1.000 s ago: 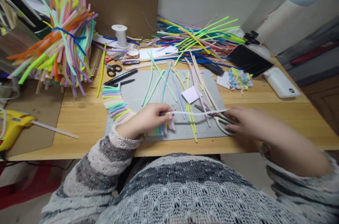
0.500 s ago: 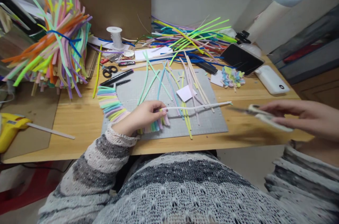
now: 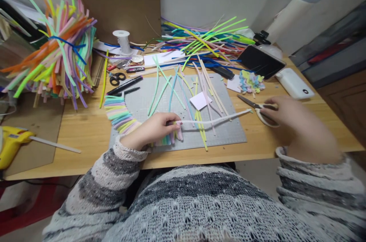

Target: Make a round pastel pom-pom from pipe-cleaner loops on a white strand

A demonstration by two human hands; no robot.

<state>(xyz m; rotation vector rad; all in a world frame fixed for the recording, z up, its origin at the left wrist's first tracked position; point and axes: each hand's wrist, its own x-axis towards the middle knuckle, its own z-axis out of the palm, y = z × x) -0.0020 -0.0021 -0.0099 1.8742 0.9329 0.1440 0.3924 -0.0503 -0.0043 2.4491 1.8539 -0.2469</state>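
White stem (image 3: 215, 121), pinched by left hand (image 3: 156, 127) near tabletop's (image 3: 85, 131) front edge, likely steadying it; right hand (image 3: 288, 111) half-curled at scissors (image 3: 256, 106), grip unclear.

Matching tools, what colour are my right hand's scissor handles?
Scissor handles: off-white, clearest in the head view.

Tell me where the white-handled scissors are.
In the head view, the white-handled scissors are on the right side, just off the grey mat, touching the right hand.

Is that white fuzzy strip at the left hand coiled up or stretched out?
Stretched out: the white strip runs from the left hand across the grey mat in one slightly bent line.
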